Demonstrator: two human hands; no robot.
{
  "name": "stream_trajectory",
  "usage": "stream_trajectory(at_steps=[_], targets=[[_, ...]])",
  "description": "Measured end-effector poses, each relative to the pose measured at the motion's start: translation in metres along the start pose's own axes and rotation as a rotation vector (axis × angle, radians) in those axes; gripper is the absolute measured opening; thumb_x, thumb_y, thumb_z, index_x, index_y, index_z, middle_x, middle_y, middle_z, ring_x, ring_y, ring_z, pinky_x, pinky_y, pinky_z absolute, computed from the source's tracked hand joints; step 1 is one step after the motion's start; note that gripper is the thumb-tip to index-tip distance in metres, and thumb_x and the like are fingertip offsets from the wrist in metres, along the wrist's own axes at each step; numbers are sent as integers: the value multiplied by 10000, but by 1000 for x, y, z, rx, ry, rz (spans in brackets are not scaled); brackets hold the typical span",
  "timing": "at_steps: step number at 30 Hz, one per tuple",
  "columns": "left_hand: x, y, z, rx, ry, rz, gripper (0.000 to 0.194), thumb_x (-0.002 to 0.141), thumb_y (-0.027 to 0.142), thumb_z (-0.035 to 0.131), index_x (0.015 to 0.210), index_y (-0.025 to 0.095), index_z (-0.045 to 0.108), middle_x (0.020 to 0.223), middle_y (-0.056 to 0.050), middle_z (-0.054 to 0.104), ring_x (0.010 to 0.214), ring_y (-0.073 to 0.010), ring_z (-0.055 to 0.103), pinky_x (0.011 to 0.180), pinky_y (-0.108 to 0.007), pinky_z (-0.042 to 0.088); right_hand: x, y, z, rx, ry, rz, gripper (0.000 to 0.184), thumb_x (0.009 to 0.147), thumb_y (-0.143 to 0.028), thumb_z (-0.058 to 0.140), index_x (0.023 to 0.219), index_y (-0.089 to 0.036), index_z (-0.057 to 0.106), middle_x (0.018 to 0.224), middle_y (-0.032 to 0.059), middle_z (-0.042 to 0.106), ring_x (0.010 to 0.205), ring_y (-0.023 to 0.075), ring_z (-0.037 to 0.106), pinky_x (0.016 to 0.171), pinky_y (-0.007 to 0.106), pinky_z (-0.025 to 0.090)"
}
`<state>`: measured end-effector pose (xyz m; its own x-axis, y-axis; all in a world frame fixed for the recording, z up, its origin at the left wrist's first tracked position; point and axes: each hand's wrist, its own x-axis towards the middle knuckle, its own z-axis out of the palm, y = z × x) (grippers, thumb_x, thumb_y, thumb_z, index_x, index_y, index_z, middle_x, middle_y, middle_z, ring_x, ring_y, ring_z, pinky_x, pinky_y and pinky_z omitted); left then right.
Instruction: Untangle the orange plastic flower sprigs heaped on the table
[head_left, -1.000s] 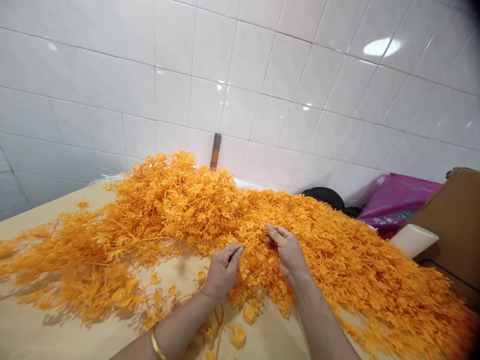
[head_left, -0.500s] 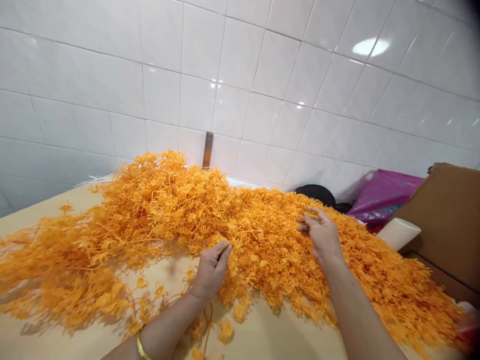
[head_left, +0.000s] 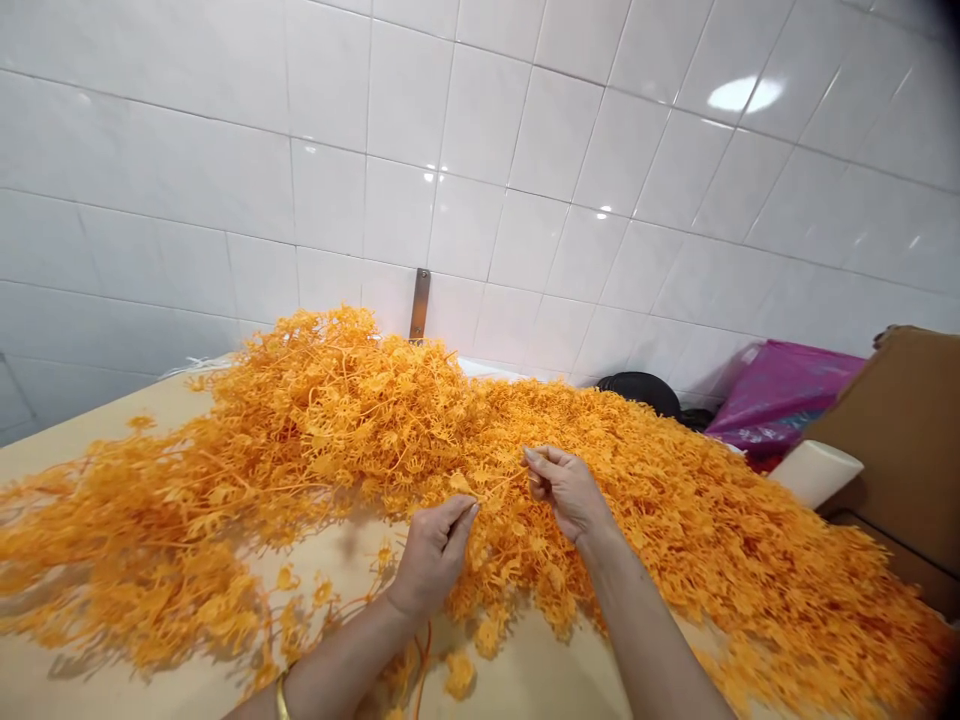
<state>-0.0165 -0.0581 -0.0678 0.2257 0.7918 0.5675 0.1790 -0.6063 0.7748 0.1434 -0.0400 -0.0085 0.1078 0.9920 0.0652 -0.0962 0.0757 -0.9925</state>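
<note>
Tan tabletop (head_left: 82, 445) at left, orange plastic sprigs (head_left: 337, 420) heaped centre frame; your right hand (head_left: 570, 492) pinches a thin strand (head_left: 502, 482), left hand (head_left: 433, 555) curled beside it, hold unclear.

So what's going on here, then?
A person has both bare hands at a big heap of tangled orange sprigs spread across a table. The right hand pinches a thin strand, with the left hand close beside it, its fingertips pressed together. A white tiled wall stands behind.

Black object (head_left: 637, 392) half-hidden behind orange tangle (head_left: 352, 400); brown board (head_left: 900, 450) cut off.
</note>
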Motion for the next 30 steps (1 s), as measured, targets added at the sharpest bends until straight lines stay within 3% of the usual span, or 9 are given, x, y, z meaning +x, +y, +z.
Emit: stream_trajectory(at_steps=[2,5,7,11,17,20,22,27,30], targets=[[0,-3,-1,36,-40,14,258,812,257,368,577,156,407,521,35,299,463,-62,287,472,-203,243,6,-1,-11,-15,168,-83,312,555,-391,688,549,-142,500,412,-65,376,374,28,295,356,170,230],[1,-9,-4,81,6,-13,268,815,259,363,569,156,391,511,37,290,461,-62,289,471,-205,236,13,-18,-41,30,480,-187,339,495,-395,707,525,-155,471,388,-88,311,350,22,230,333,178,168],[2,-12,-5,95,57,-28,260,815,265,365,584,155,405,514,36,304,470,-64,302,477,-202,244,13,-32,-59,39,532,-215,346,482,-399,710,538,-154,472,401,-91,307,357,18,230,338,171,171],[3,-13,-6,99,59,-5,240,818,266,364,628,151,454,513,39,319,464,-62,305,478,-197,254,6,-43,-61,-59,326,-120,350,503,-424,701,631,-148,528,440,-81,333,390,32,290,374,175,223],[0,-7,-5,124,28,49,217,821,243,356,671,148,482,519,38,329,464,-60,299,479,-190,261,1,-30,-8,-342,-87,8,357,615,-508,595,719,-168,567,628,-18,479,550,89,436,492,216,319],[0,-7,-4,148,-10,73,224,822,238,347,657,152,471,524,33,342,468,-62,302,486,-190,264,5,-26,5,-459,-216,-11,319,616,-480,608,670,-167,569,667,-5,517,622,111,455,558,232,333],[0,-8,-4,162,-33,73,237,823,239,339,636,154,457,519,32,346,460,-62,299,482,-191,260,10,-23,5,-464,-203,-65,314,620,-459,608,574,-156,537,570,-20,479,554,95,415,549,235,316],[2,-8,-2,212,-77,75,261,824,248,324,588,163,394,503,32,326,446,-64,297,473,-199,240,23,-13,0,-299,153,-177,307,581,-402,637,483,-150,492,465,-32,426,450,76,356,468,229,278],[4,-6,-2,249,-72,72,262,825,252,317,579,170,355,496,37,300,439,-64,284,473,-203,230,29,-5,6,-249,268,-203,288,593,-383,613,479,-157,475,449,-39,414,426,71,348,437,222,269]])
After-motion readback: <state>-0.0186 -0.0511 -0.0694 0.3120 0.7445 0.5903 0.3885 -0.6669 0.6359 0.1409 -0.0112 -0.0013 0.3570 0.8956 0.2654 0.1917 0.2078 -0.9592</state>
